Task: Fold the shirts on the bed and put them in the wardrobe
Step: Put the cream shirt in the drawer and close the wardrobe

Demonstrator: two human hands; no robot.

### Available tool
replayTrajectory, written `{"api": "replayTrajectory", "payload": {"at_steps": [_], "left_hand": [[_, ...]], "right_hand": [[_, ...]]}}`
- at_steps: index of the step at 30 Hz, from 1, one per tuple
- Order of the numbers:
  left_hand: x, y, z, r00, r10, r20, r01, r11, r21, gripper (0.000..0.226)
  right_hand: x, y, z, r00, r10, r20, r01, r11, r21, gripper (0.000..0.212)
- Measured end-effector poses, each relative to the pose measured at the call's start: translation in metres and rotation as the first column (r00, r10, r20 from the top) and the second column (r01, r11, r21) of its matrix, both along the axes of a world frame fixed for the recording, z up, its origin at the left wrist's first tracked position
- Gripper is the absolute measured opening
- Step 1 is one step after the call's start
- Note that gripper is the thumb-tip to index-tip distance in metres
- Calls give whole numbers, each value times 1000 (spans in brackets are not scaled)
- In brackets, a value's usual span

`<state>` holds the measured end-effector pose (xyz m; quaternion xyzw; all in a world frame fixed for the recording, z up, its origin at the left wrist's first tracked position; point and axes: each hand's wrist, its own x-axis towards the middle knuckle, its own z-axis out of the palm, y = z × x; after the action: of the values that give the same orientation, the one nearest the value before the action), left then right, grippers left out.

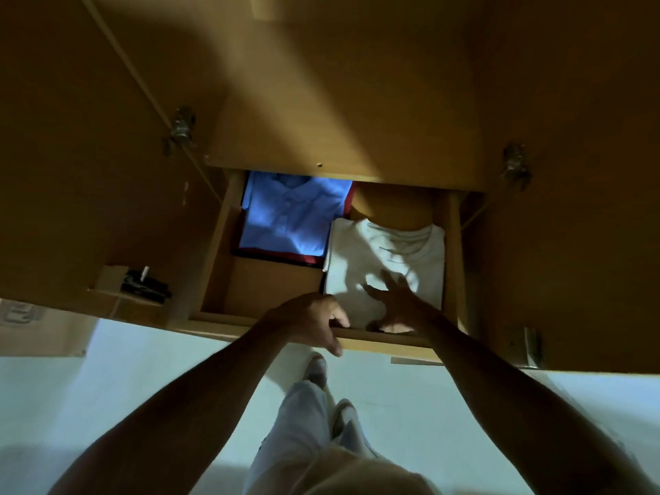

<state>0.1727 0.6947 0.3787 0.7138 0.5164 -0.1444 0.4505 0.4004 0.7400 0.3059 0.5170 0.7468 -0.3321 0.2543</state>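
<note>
The right hand [394, 301] is laid flat, fingers spread wide, on the folded white cotton T-shirt [387, 259]; nothing is gripped, the palm only presses on the near half of the cloth. The left hand [316, 321] is curled over the front rail of the pulled-out light-wood wardrobe drawer [389, 340], fingers inside the rim and thumb outside, just beside the shirt's near left corner.

The white T-shirt is seen lying in the right half of the drawer, collar away from the person, its near edge against the front rail. To its left, touching or nearly so, a folded blue polo shirt [293, 216] is stacked on a dark red folded garment [310, 259], of which only the edges show.

Handling, as judged: the shirt is light, soft and limp, not fragile. The fold is held only by its own weight, so a one-point pinch would let it open. If shifted, it is best slid under a flat palm or lifted from beneath both side edges.

Outward: open wooden wardrobe doors with metal hinges [514, 164] are seen on either side, a small shelf with dark items [146, 282] at the left, and a pale floor [125, 394] below.
</note>
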Motion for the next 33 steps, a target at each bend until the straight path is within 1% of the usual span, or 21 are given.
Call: {"api": "replayTrajectory", "payload": {"at_steps": [3, 6, 9, 11, 12, 15, 17, 21, 22, 23, 24, 26, 27, 29, 30, 31, 33], "left_hand": [[5, -4, 4, 998, -34, 45, 32, 999, 32, 44], [-1, -1, 0, 997, -7, 82, 6, 1000, 18, 39], [0, 2, -4, 995, 10, 103, -11, 1000, 9, 32], [-1, 3, -7, 993, 30, 116, -30, 1000, -7, 25], [-1, 2, -6, 992, 41, 117, -40, 999, -12, 26], [-1, 7, -9, 992, 50, 113, -47, 999, -27, 32], [-1, 9, -10, 996, 40, 75, -35, 997, -61, 38], [-5, 8, -34, 997, 61, -50, -64, 996, -58, 83], [-5, 8, -38, 994, 76, -76, -79, 996, -42, 92], [-7, 7, -37, 993, 83, -87, -86, 996, -34, 95], [-7, 8, -34, 995, 63, -75, -66, 997, -41, 91], [-7, 10, -26, 1000, 5, -29, -7, 996, -87, 77], [-7, 10, -25, 1000, 11, -27, -13, 996, -85, 79], [-6, 10, -26, 996, 42, -84, -45, 998, -33, 93], [-5, 10, -25, 995, 26, -99, -26, 1000, 1, 93], [-5, 10, -27, 996, 5, -88, -5, 1000, 6, 87], [-4, 12, -19, 998, -53, -31, 53, 998, -17, 63]], "right_hand": [[-3, -3, -12, 1000, 4, 8, -4, 1000, 9, 104], [0, -6, -27, 999, 45, 24, -48, 993, 106, 108], [5, -1, -36, 1000, -8, -1, 8, 980, 199, 107], [5, 7, -40, 1000, 11, 2, -11, 981, 195, 110], [5, 14, -40, 1000, 3, -9, -1, 980, 197, 109], [2, 44, -28, 996, -90, -29, 93, 982, 166, 105], [-1, 64, -19, 995, -104, 5, 103, 985, 138, 108], [-1, 100, -20, 991, -133, -1, 132, 987, 96, 112], [0, 107, -19, 991, -131, 2, 130, 986, 102, 113], [0, 113, -21, 991, -132, 1, 131, 986, 101, 115], [1, 120, -21, 991, -130, 0, 130, 986, 106, 116], [1, 132, -22, 991, -137, -8, 137, 985, 108, 118], [2, 137, -24, 989, -145, -11, 145, 983, 110, 120], [2, 143, -25, 986, -165, -18, 166, 979, 116, 121], [3, 144, -22, 985, -174, -20, 175, 977, 121, 121], [2, 144, -20, 983, -184, -16, 184, 976, 116, 120], [2, 141, -9, 978, -207, -6, 207, 973, 103, 115]]}}
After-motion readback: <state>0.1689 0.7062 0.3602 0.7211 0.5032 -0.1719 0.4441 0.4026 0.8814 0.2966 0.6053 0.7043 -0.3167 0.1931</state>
